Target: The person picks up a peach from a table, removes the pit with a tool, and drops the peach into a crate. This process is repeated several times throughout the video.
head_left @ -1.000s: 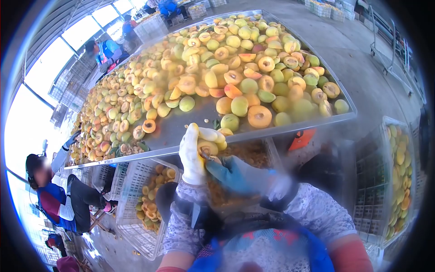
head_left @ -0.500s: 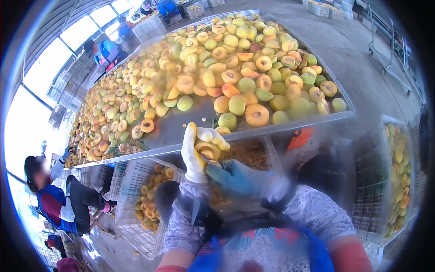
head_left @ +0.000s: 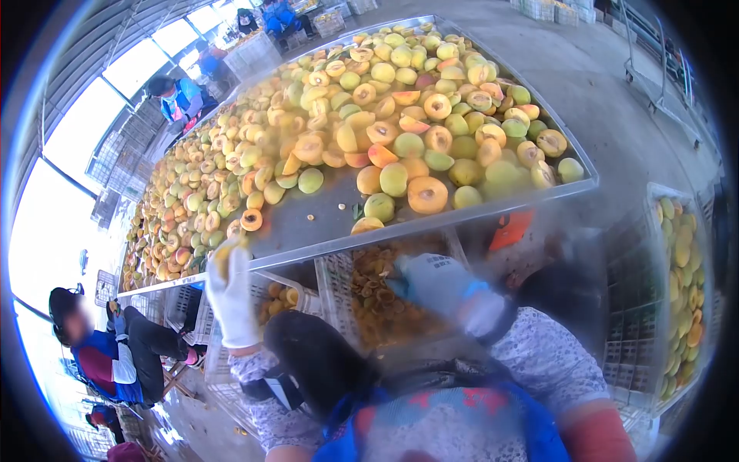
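Observation:
My left hand point(head_left: 231, 296), in a white glove, is raised at the tray's near edge. Its fingers are bent around a blurred yellowish thing that I cannot make out. Over a crate of brown-orange scraps point(head_left: 377, 296) is my right hand point(head_left: 439, 285), in a blue-grey glove with curled fingers; what they hold is hidden. Halved and whole yellow-green fruit point(head_left: 308, 146) lies heaped on the big metal tray point(head_left: 431, 223) in front of me. A white crate point(head_left: 332, 289) stands below the tray, between my hands.
A person point(head_left: 96, 346) sits at the left by the tray; another person point(head_left: 181, 100) works at its far left side. At the right stands a crate point(head_left: 654, 308) filled with fruit. An orange object point(head_left: 509, 229) lies under the tray edge. A metal trolley point(head_left: 654, 77) stands at the upper right.
My hands, together at a fruit half before, are now apart. The left has moved left to the tray edge; the right has moved slightly right and up, over the scraps.

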{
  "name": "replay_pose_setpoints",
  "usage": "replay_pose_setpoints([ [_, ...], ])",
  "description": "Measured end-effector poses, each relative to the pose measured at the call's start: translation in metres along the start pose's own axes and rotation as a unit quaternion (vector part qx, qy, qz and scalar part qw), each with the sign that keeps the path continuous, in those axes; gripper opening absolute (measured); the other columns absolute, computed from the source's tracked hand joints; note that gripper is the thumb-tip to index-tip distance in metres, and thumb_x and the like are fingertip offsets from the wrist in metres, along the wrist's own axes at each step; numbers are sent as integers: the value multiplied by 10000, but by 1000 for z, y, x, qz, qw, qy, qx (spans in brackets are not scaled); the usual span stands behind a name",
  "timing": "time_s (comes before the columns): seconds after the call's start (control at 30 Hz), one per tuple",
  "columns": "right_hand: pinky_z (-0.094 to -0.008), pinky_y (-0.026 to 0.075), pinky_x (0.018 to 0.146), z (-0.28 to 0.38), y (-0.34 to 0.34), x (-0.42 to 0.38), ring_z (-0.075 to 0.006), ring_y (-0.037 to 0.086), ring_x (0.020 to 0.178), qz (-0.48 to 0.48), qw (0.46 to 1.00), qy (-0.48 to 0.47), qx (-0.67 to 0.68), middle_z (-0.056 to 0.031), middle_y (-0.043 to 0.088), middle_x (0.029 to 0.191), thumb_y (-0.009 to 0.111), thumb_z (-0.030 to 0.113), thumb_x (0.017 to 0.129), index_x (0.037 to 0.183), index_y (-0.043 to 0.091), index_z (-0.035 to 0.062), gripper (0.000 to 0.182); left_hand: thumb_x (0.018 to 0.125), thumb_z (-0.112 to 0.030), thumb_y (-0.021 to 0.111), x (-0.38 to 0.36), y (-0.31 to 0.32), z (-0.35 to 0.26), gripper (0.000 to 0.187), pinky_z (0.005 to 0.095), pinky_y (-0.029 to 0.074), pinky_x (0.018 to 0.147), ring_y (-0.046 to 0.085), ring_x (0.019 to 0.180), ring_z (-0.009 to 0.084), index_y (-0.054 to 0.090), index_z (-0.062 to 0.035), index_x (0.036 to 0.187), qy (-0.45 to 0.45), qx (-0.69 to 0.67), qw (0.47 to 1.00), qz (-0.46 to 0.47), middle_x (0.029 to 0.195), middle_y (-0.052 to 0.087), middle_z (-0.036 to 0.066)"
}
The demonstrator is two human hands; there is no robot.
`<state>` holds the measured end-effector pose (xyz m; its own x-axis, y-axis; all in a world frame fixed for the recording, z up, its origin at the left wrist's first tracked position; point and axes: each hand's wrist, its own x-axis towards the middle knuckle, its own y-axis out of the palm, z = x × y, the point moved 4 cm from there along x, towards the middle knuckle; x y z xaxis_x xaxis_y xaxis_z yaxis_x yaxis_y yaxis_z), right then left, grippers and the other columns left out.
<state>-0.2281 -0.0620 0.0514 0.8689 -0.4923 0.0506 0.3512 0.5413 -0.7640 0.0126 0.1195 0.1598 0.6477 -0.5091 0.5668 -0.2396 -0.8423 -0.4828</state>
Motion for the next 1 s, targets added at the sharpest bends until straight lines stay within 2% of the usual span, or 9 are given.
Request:
replay_pose_setpoints([
  [0.07,-503,553,749,-6,4,0,-382,702,881,-5,1000,-12,18,-179,726,920,611,344,953,1049,667,77,289,944,-248,695,-3,75,-23,371,348,530,910,679,971,199,651,-12,1227,11,-100,986,133,1119,709,105],
  [0.23,-509,553,751,-13,-17,-3,-387,702,866,-22,999,20,-35,-190,722,906,619,360,953,1057,664,65,316,919,-282,657,5,172,-27,269,365,542,832,720,919,282,711,-79,1086,87,74,955,272,918,749,126],
  [0.33,-505,552,731,-14,-24,-3,-390,701,831,-63,998,28,-3,-198,715,866,623,338,956,1027,670,55,295,922,-280,664,26,179,-16,249,386,539,815,723,886,268,706,-54,1019,-44,-4,933,357,930,744,126],
  [0.43,-492,548,686,-8,-31,6,-390,698,782,-170,985,-5,42,-203,707,828,636,283,958,999,675,44,246,934,-210,689,25,183,8,283,281,534,814,677,892,130,670,-3,1126,-39,-79,912,401,986,714,81],
  [0.57,-466,540,629,10,-47,13,-390,693,730,-236,971,7,38,-208,707,821,643,213,962,1002,677,31,189,942,-159,703,19,179,-11,288,286,545,831,666,896,110,660,4,1176,-2,-26,917,397,1036,708,54],
  [0.77,-430,541,589,-4,-25,41,-349,698,661,-302,937,-7,178,-170,722,792,640,259,982,1017,657,-3,265,977,-125,654,19,159,-24,271,259,530,832,662,902,100,661,25,1202,-122,-286,906,288,1028,703,49],
  [0.87,-366,519,529,9,-14,55,-229,657,578,-191,842,-2,504,-69,701,744,633,336,998,1031,656,3,335,1030,-205,574,6,146,-48,336,293,511,934,650,1015,147,618,38,1257,-126,-391,874,261,1118,684,97],
  [0.97,-298,465,471,42,-21,42,-121,575,543,4,724,160,671,8,631,711,605,389,1014,1015,644,28,363,1086,-409,422,-10,145,-49,540,352,497,996,626,1125,223,507,35,1382,-94,-439,879,162,1274,628,177],
  [1.0,-288,449,460,44,-17,44,-112,558,533,-5,741,134,658,13,614,697,598,395,1017,1008,635,36,362,1080,-480,390,-18,151,-46,609,381,493,1012,622,1139,234,480,20,1416,-96,-488,857,134,1297,620,196],
])
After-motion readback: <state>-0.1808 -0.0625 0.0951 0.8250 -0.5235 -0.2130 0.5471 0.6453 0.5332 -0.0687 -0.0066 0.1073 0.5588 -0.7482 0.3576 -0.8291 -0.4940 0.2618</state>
